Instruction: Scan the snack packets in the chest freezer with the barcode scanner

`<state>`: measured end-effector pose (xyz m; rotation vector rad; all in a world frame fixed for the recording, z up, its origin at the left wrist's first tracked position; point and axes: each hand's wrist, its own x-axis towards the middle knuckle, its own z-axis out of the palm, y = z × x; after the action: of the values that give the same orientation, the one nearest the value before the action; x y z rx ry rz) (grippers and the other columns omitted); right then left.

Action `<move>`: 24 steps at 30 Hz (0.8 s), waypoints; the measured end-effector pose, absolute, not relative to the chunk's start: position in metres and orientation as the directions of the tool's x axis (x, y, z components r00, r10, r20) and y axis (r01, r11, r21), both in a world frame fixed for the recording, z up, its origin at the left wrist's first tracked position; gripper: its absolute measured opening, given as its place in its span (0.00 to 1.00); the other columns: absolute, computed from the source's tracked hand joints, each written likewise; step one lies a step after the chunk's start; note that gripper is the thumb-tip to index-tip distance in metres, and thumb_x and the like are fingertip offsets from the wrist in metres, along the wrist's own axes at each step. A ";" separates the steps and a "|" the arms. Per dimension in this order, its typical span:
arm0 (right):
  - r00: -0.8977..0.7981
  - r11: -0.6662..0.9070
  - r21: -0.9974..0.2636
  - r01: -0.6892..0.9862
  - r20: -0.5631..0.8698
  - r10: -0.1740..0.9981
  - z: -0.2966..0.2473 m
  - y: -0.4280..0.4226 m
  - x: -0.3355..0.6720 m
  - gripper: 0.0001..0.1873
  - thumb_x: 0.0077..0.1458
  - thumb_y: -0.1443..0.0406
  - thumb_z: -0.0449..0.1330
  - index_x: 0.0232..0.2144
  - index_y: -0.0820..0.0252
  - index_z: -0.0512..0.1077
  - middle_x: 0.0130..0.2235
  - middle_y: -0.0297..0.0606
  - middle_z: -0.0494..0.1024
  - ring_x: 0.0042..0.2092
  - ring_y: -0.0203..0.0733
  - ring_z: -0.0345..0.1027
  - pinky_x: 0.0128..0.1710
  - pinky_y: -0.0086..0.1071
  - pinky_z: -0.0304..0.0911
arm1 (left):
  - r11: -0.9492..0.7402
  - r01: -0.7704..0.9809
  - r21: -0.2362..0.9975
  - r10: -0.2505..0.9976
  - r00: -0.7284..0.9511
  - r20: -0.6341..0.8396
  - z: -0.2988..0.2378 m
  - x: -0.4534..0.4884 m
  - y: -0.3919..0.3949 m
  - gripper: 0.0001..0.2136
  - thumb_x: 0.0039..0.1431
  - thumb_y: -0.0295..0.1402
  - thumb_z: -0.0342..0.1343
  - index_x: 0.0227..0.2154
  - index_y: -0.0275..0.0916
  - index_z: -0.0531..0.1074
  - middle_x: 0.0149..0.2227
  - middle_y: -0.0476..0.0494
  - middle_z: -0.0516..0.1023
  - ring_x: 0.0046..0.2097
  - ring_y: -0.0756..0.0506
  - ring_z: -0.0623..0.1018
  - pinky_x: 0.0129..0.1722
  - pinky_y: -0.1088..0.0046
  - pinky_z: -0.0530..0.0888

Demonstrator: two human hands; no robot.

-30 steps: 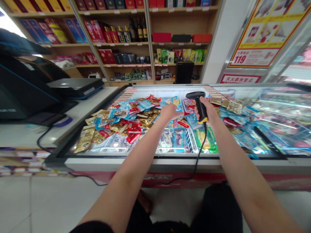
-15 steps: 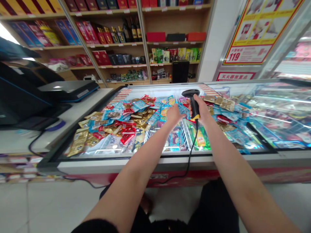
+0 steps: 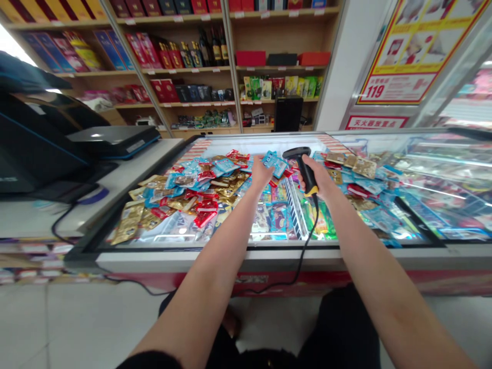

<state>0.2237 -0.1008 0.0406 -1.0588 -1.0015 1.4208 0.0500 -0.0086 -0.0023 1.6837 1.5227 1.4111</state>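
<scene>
In my right hand (image 3: 320, 177) is a black and yellow barcode scanner (image 3: 307, 171), its head tilted to the left and its cable hanging down. My left hand (image 3: 262, 171) pinches a blue snack packet (image 3: 275, 164) just left of the scanner head. Both hands are over the glass top of a chest freezer (image 3: 215, 254). A heap of blue, red and gold snack packets (image 3: 200, 189) spreads over the glass to the left. A second heap of packets (image 3: 365, 179) lies to the right of the scanner.
A counter (image 3: 126, 177) with a weighing scale (image 3: 115, 139) stands at the left. Behind the freezer rise shelves (image 3: 192, 70) of boxes and bottles. The scanner cable (image 3: 301, 264) drapes over the freezer's front edge. A black box-like device (image 3: 288, 114) stands behind the freezer.
My left hand has moved slightly left and lifted, and a blue packet now shows raised in its fingers. The scanner has tilted more to the left toward it.
</scene>
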 end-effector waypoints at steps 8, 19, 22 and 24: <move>-0.132 -0.123 -0.974 -0.193 -0.098 0.986 0.036 -0.100 0.224 0.20 0.62 0.49 0.57 0.37 0.61 0.71 0.18 0.33 0.72 0.14 0.35 0.63 0.10 0.27 0.60 | -0.217 0.077 0.973 0.945 -0.232 0.229 -0.008 0.031 0.009 0.08 0.44 0.25 0.61 0.29 0.37 0.70 0.30 0.47 0.78 0.36 0.46 0.79 0.40 0.69 0.74; -0.199 -0.134 -0.984 -0.121 -0.109 0.974 0.037 -0.103 0.221 0.20 0.63 0.49 0.56 0.35 0.62 0.71 0.17 0.35 0.72 0.14 0.36 0.62 0.10 0.27 0.60 | -0.212 0.006 0.977 0.935 -0.289 0.205 -0.005 0.020 0.010 0.09 0.44 0.26 0.61 0.31 0.38 0.72 0.33 0.47 0.80 0.37 0.47 0.78 0.38 0.74 0.73; -0.216 -0.127 -0.984 -0.124 -0.098 0.971 0.035 -0.101 0.222 0.19 0.63 0.50 0.55 0.34 0.61 0.70 0.17 0.35 0.72 0.14 0.36 0.62 0.10 0.27 0.59 | -0.223 0.006 0.975 0.933 -0.289 0.215 -0.006 0.020 0.012 0.09 0.45 0.26 0.61 0.32 0.38 0.72 0.33 0.47 0.79 0.37 0.48 0.78 0.38 0.74 0.73; -0.224 -0.125 -0.984 -0.125 -0.094 0.970 0.034 -0.101 0.223 0.19 0.63 0.50 0.56 0.34 0.61 0.70 0.18 0.35 0.72 0.14 0.36 0.62 0.10 0.27 0.59 | -0.224 0.019 0.974 0.931 -0.293 0.220 -0.006 0.020 0.012 0.09 0.45 0.26 0.61 0.33 0.38 0.72 0.33 0.47 0.80 0.38 0.47 0.78 0.38 0.74 0.73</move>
<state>0.2227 -0.1011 0.0341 -1.0727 -1.2062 1.5151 0.0198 0.0124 -0.0063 1.2091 1.2993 1.6091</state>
